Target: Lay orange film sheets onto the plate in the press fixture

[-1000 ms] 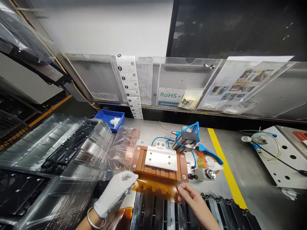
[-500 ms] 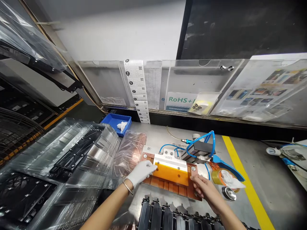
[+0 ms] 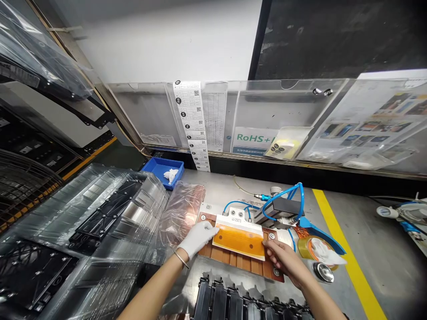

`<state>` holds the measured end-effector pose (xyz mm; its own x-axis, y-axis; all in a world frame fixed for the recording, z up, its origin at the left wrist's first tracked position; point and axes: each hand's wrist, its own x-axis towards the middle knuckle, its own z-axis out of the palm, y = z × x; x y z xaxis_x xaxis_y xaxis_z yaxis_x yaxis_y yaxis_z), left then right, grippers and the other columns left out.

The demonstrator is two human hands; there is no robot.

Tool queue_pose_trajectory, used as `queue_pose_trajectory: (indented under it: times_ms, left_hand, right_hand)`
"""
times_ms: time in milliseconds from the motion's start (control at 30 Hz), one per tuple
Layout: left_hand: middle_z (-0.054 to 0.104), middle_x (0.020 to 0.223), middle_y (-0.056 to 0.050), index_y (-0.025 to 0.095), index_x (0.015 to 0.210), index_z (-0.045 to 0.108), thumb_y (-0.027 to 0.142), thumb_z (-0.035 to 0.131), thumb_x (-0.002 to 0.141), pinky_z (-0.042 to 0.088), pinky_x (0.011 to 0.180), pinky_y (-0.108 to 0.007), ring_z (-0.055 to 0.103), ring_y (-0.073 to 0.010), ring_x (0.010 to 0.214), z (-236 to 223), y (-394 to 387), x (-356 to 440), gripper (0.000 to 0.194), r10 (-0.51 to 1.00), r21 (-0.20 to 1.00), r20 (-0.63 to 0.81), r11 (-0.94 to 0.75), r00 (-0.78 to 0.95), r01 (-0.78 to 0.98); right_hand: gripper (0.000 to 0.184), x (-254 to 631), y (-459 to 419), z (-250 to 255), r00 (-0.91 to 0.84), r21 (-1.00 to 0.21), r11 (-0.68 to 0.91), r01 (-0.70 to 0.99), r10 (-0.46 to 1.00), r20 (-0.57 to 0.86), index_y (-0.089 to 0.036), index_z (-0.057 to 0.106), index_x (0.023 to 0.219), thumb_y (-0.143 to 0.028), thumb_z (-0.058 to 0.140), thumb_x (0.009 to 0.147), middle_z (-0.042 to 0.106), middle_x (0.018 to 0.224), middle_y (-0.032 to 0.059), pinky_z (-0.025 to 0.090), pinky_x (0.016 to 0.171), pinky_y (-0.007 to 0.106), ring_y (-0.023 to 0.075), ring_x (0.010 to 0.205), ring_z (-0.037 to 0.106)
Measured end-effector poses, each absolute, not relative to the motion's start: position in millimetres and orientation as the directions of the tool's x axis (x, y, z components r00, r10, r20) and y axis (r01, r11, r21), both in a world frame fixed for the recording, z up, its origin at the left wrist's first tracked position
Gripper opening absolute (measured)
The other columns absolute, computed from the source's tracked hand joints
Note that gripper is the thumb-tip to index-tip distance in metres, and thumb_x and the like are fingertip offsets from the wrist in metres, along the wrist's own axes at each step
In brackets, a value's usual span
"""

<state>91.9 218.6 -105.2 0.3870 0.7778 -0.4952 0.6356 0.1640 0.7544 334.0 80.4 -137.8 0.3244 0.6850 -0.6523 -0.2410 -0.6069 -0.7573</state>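
Observation:
An amber film sheet point(image 3: 237, 242) with a white lower edge and two dark spots stretches between my hands. It lies over or just above the brown grooved fixture point(image 3: 230, 265); I cannot tell whether it touches. My left hand point(image 3: 197, 238), in a white glove, pinches the sheet's upper left corner. At the right edge, my bare right hand point(image 3: 282, 256) grips it between thumb and fingers. Behind the sheet stands a white block marked JJ-250T0 point(image 3: 237, 219), fed by blue air tubes point(image 3: 240, 203).
Black plastic parts point(image 3: 240, 302) stand in a row in front. Clear trays point(image 3: 110, 195) and a plastic-wrapped copper-coloured stack point(image 3: 183, 206) are at left, near a blue bin point(image 3: 165, 169). Tape rolls point(image 3: 316, 251) and a round metal-topped container point(image 3: 323, 272) sit at right.
The amber sheet has shifted slightly against the white block and its white lower edge now shows. Both hands keep hold of it. The view has moved a little.

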Motion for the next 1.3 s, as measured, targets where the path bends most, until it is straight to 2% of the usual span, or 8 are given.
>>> queue_pose_trajectory:
  times_ms: [367, 533, 667, 767, 833, 967, 1133, 1300]
  left_hand:
    - [0.046, 0.058, 0.007, 0.023, 0.056, 0.043, 0.035, 0.063, 0.069, 0.035, 0.064, -0.027, 0.045, -0.0131, 0.062, -114.0, 222.6, 88.2, 0.027, 0.829, 0.79, -0.428, 0.15, 0.359, 0.595]
    - [0.048, 0.054, 0.009, 0.023, 0.067, 0.045, 0.035, 0.065, 0.068, 0.034, 0.054, -0.025, 0.046, -0.0104, 0.049, -114.3, 221.9, 89.6, 0.023, 0.803, 0.82, -0.474, 0.253, 0.361, 0.513]
    - [0.052, 0.052, 0.008, 0.02, 0.067, 0.051, 0.036, 0.064, 0.069, 0.033, 0.049, -0.024, 0.047, -0.0091, 0.043, -113.7, 219.4, 90.0, 0.02, 0.774, 0.823, -0.516, 0.328, 0.368, 0.465]
    - [0.055, 0.053, 0.008, 0.02, 0.066, 0.053, 0.036, 0.065, 0.068, 0.035, 0.049, -0.023, 0.048, -0.0086, 0.043, -114.1, 218.7, 89.0, 0.02, 0.776, 0.831, -0.513, 0.341, 0.367, 0.44]
    - [0.058, 0.055, 0.007, 0.02, 0.066, 0.054, 0.035, 0.066, 0.067, 0.036, 0.05, -0.023, 0.049, -0.0085, 0.043, -114.8, 218.3, 88.5, 0.02, 0.782, 0.837, -0.504, 0.338, 0.366, 0.43]
    - [0.057, 0.051, 0.007, 0.019, 0.063, 0.054, 0.034, 0.067, 0.067, 0.039, 0.052, -0.024, 0.049, -0.0087, 0.043, -117.6, 217.2, 88.0, 0.02, 0.798, 0.844, -0.488, 0.327, 0.353, 0.426]
    - [0.055, 0.049, 0.008, 0.018, 0.063, 0.055, 0.033, 0.067, 0.068, 0.039, 0.055, -0.024, 0.048, -0.0088, 0.043, -118.2, 216.4, 86.6, 0.02, 0.81, 0.854, -0.467, 0.309, 0.354, 0.419]
    - [0.053, 0.043, 0.007, 0.017, 0.063, 0.056, 0.029, 0.065, 0.071, 0.041, 0.058, -0.026, 0.048, -0.0106, 0.045, -117.4, 213.5, 87.8, 0.017, 0.823, 0.871, -0.436, 0.285, 0.363, 0.399]
  right_hand:
    - [0.026, 333.8, 86.4, -132.2, 0.336, -0.756, -0.641, -0.136, 0.687, -0.644, -0.021, 0.05, 0.063, -0.043, 0.064, 0.067, 0.051, 0.052, -0.0073, 0.029, 0.038, 0.017, 0.0044, 0.04, 0.039]
    - [0.031, 339.8, 87.2, -135.2, 0.363, -0.726, -0.688, 0.011, 0.679, -0.638, -0.022, 0.049, 0.063, -0.049, 0.064, 0.066, 0.047, 0.045, -0.0089, 0.028, 0.037, 0.019, 0.0059, 0.037, 0.039]
    - [0.039, 348.7, 83.7, -135.3, 0.367, -0.706, -0.693, 0.146, 0.701, -0.612, -0.024, 0.047, 0.063, -0.058, 0.065, 0.065, 0.048, 0.043, -0.0074, 0.034, 0.039, 0.022, 0.009, 0.036, 0.042]
    - [0.04, 357.9, 75.0, -129.1, 0.405, -0.702, -0.653, 0.284, 0.745, -0.53, -0.024, 0.051, 0.069, -0.064, 0.053, 0.073, 0.06, 0.057, -0.0009, 0.043, 0.047, 0.029, 0.0151, 0.045, 0.053]
    - [0.04, 365.5, 63.2, -124.3, 0.432, -0.684, -0.608, 0.403, 0.785, -0.443, -0.025, 0.056, 0.074, -0.064, 0.047, 0.077, 0.066, 0.07, 0.0035, 0.048, 0.061, 0.035, 0.0214, 0.061, 0.061]
    - [0.027, 378.5, 32.4, -123.5, 0.37, -0.636, -0.472, 0.611, 0.88, -0.299, -0.025, 0.065, 0.077, -0.049, 0.059, 0.067, 0.069, 0.088, 0.0106, 0.044, 0.086, 0.048, 0.035, 0.092, 0.062]
    - [0.019, 383.9, 16.6, -138.6, 0.273, -0.63, -0.367, 0.684, 0.93, -0.245, -0.027, 0.064, 0.084, -0.03, 0.053, 0.07, 0.071, 0.087, 0.0077, 0.05, 0.076, 0.042, 0.0296, 0.084, 0.067]
    - [0.015, 384.1, 21.5, -145.6, 0.263, -0.632, -0.301, 0.715, 0.952, -0.156, -0.028, 0.062, 0.087, -0.03, 0.05, 0.079, 0.071, 0.089, 0.0062, 0.052, 0.078, 0.039, 0.0264, 0.086, 0.068]
